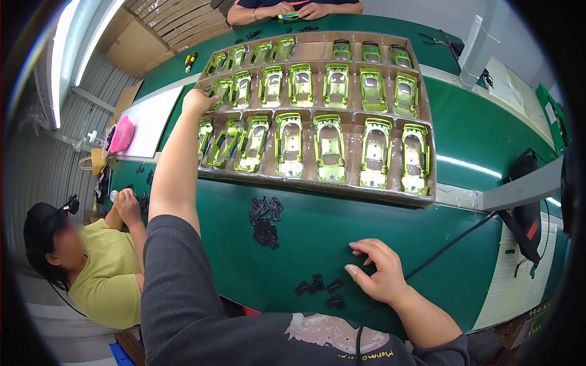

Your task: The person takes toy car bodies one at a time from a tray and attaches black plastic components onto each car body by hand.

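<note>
A large cardboard tray (311,181) with three rows of compartments holds many bright green toy car body shells. My left hand (198,102) reaches to the tray's left side, its fingers closed at the edge of a green toy car body (223,91) in the middle row; the fingertips are partly hidden. My right hand (379,271) hovers over or rests on the green table with fingers curved and apart, nothing between them. Close to it on its left lie several small black plastic parts (317,283). Another pile of black parts (265,222) sits between the tray and me.
At left, a co-worker (101,256) in a yellow-green shirt sits with hands together. Across the table, another person's hands (299,12) hold a green piece. A pink container (122,135) stands on a white board (146,131). A black cable (448,244) crosses the table's right side.
</note>
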Tool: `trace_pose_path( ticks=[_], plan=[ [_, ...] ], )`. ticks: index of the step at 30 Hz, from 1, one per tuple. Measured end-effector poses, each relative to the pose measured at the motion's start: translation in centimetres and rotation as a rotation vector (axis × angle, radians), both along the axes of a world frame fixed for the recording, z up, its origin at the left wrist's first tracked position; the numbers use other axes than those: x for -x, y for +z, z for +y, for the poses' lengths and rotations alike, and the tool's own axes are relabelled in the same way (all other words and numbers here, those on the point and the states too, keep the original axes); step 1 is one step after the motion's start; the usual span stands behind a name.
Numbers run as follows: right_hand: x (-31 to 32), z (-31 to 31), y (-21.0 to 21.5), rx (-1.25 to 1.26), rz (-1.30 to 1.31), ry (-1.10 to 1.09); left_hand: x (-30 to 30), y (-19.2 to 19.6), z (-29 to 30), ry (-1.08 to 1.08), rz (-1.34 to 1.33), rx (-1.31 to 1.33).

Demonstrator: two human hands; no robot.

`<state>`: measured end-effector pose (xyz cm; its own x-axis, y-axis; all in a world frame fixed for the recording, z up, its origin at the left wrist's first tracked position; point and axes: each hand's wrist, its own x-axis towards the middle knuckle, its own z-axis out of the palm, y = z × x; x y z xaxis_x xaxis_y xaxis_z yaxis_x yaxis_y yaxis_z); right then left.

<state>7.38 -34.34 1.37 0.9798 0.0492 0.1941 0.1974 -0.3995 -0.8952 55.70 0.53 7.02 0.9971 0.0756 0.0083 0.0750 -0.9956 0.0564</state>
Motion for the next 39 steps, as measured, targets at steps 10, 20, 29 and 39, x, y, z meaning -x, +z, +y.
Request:
trace_pose_path(
  ticks=[10, 20, 29, 39],
  plan=[
    [-0.2, 0.0, 0.1, -0.028, 0.036, -0.02, -4.8, -2.2, 4.5, 0.248, 0.024, -0.128],
    [0.3, 0.2, 0.3, -0.039, -0.01, -0.014, 0.3, 0.9, 5.7, 0.203, -0.562, 0.234],
    [1.0, 1.2, 1.0, -0.152, 0.042, 0.048, 37.3, 1.9, -9.8, -0.398, 0.024, 1.508],
    [3.2, 1.3, 2.1, -0.302, 0.208, 0.24, 48.9, -3.0, -13.9, -0.382, -0.052, 1.779]
  ],
)
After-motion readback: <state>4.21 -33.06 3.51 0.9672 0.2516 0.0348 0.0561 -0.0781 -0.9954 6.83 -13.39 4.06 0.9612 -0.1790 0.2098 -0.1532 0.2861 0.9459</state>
